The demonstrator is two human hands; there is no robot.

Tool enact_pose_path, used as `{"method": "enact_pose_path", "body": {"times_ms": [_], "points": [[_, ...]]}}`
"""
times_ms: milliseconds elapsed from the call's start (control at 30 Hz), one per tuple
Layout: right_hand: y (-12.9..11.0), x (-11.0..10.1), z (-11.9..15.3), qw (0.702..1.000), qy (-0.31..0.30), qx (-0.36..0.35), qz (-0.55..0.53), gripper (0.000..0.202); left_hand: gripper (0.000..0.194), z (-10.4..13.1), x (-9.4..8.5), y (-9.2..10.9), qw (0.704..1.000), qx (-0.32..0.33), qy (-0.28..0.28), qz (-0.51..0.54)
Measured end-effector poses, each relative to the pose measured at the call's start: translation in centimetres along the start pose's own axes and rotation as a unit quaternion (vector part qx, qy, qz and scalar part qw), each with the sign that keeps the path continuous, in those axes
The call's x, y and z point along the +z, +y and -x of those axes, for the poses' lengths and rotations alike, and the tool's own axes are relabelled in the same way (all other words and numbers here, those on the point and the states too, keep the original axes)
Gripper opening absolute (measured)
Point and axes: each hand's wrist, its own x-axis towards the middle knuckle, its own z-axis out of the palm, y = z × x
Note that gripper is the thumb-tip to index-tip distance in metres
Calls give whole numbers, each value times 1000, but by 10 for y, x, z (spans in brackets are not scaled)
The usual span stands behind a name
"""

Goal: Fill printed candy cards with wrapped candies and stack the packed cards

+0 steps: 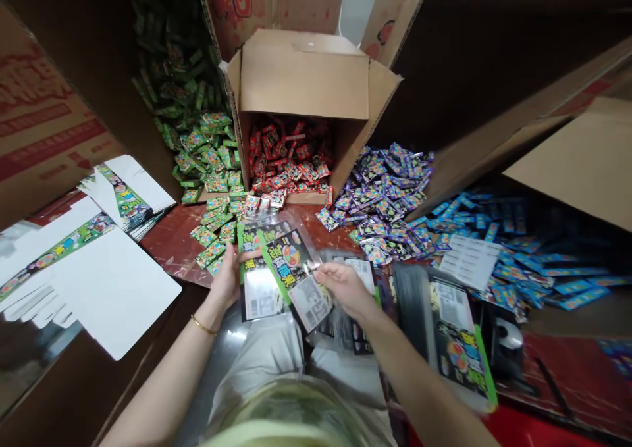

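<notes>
My left hand (pixel 228 277), with a thin bracelet at the wrist, holds a black and green printed bag (pixel 261 292) by its left side. Pinched at its edge in my right hand (pixel 343 288) is a second printed bag (pixel 296 272), tilted and overlapping the first. Both bags have a clear plastic part at the top. Under my right hand lie more printed bags (pixel 363 272), partly hidden by the hand and forearm. Small green packets (pixel 212 233) lie just beyond my left hand.
Open cartons hold green packets (pixel 212 137), red packets (pixel 291 154) and purple packets (pixel 390 184). Blue packets (pixel 533 262) spread at the right, near a stack of printed bags (pixel 457 341). White cards (pixel 133 282) lie at the left on the red table (pixel 170 236).
</notes>
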Motion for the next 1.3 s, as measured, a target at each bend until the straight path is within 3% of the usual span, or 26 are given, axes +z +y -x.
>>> {"method": "enact_pose_path", "body": {"times_ms": [100, 200, 267, 333, 400, 500, 567, 633, 700, 800, 900, 967, 1133, 1233, 1300], "points": [[27, 18, 1, 999, 35, 7, -20, 36, 64, 1, 13, -20, 1000, 19, 21, -6], [47, 34, 4, 998, 51, -17, 32, 28, 51, 6, 20, -36, 996, 48, -2, -73], [56, 50, 10, 996, 56, -43, 59, 34, 51, 13, 21, -43, 990, 87, -10, -115], [60, 70, 18, 993, 56, -76, 77, 52, 66, 21, 17, -47, 979, 152, 23, -136], [61, 91, 25, 988, 36, -101, 108, 68, 81, 29, 6, -47, 969, 188, 93, -127], [54, 109, 21, 980, -55, -128, 145, 70, 70, 38, -20, -42, 982, 103, 143, -71], [45, 102, 5, 970, -82, -157, 168, 53, 54, 43, -40, -37, 988, 18, 151, -31], [32, 82, -22, 951, -48, -169, 254, 34, 47, 47, -57, -33, 986, -31, 165, -16], [19, 56, -53, 899, -3, -118, 421, 52, 48, 52, -69, -30, 985, -37, 167, -33], [4, 28, -92, 832, 4, -21, 554, 103, 62, 55, -75, -30, 979, 37, 173, -102], [-2, 22, -116, 803, -1, 44, 594, 112, 82, 55, -73, -31, 951, 162, 199, -174], [-5, 23, -125, 800, 1, 79, 595, 107, 82, 54, -71, -31, 940, 196, 187, -205], [-10, 18, -131, 812, 17, 112, 572, 93, 71, 53, -73, -29, 935, 210, 172, -229], [-12, 14, -131, 821, 8, 110, 560, 86, 60, 56, -73, -28, 943, 159, 176, -232], [-11, 13, -133, 828, -12, 108, 550, 69, 49, 58, -71, -29, 945, 125, 172, -247]]}}
